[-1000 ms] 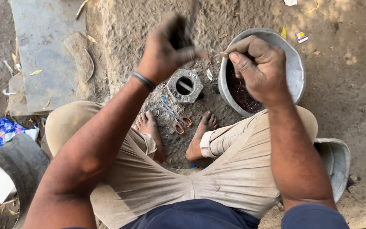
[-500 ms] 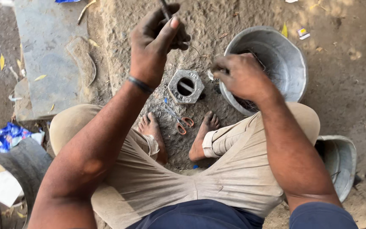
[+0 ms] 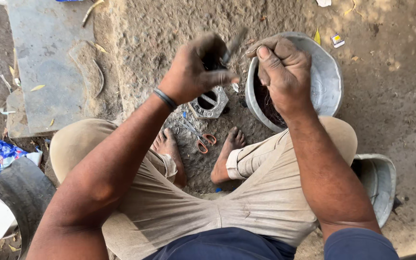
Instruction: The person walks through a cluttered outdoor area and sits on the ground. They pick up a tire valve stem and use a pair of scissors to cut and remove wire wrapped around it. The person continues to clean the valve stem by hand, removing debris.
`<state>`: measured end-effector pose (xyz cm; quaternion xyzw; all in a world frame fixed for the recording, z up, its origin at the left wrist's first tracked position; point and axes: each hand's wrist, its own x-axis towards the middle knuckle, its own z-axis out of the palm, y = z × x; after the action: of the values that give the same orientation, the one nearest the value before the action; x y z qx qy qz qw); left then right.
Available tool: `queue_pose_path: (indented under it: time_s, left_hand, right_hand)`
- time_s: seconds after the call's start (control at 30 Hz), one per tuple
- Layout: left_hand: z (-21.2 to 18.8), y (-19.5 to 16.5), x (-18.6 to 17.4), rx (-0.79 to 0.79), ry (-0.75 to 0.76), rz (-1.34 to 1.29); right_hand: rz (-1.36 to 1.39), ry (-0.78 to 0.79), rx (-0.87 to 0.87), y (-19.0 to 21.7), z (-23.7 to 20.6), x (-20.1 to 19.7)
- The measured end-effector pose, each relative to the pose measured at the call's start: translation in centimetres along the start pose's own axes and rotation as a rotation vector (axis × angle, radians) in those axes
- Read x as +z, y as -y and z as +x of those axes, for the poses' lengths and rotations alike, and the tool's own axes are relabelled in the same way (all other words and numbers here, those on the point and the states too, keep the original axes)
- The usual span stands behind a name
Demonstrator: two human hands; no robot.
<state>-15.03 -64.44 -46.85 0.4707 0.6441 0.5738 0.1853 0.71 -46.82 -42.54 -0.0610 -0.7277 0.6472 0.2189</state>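
We find the left hand [image 3: 193, 72] closed round a small dark tool [image 3: 231, 45], blurred; the right hand [image 3: 282, 67] pinches a thin wire [image 3: 249, 51] above the metal basin [image 3: 331, 82]; we judge the work mid-course, with dark material left in the basin; the hexagonal metal block [image 3: 210, 103] and the orange-handled scissors [image 3: 201, 137] lie untouched between the feet.

Left hand [image 3: 193, 72] lowered from its raised position half a second ago, now level with right hand [image 3: 280, 72], hands drawn closer together, dark tool [image 3: 232, 45] in left fingers now angled toward right hand, right hand shifted slightly up over bowl [image 3: 331, 77] rim
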Motion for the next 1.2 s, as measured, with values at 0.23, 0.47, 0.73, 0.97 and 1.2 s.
queue_pose_path:
  time_s: [0.23, 0.47, 0.73, 0.97, 1.2]
  left_hand:
    - [1.2, 1.0, -1.3, 0.041, -0.405, -0.322]
    - [-0.2, -0.4, -0.7, -0.156, -0.326, -0.370]
    - [1.0, 0.8, -0.6, -0.119, -0.459, -0.507]
    - [-0.4, 0.4, -1.3, -0.268, -0.288, -0.931]
    - [0.4, -0.7, -1.1, -0.248, -0.143, -0.676]
  right_hand:
    - [-0.250, 0.326, -0.111, 0.2, 0.3, 0.7]
    - [-0.408, 0.371, -0.035, 0.5, 0.7, 2.2]
    - [-0.543, 0.377, -0.042, 0.2, -0.1, 3.8]
    - [-0.773, 0.329, 0.140, -0.4, 1.0, 2.8]
    - [-0.316, 0.076, 0.067, -0.3, 0.8, 2.8]
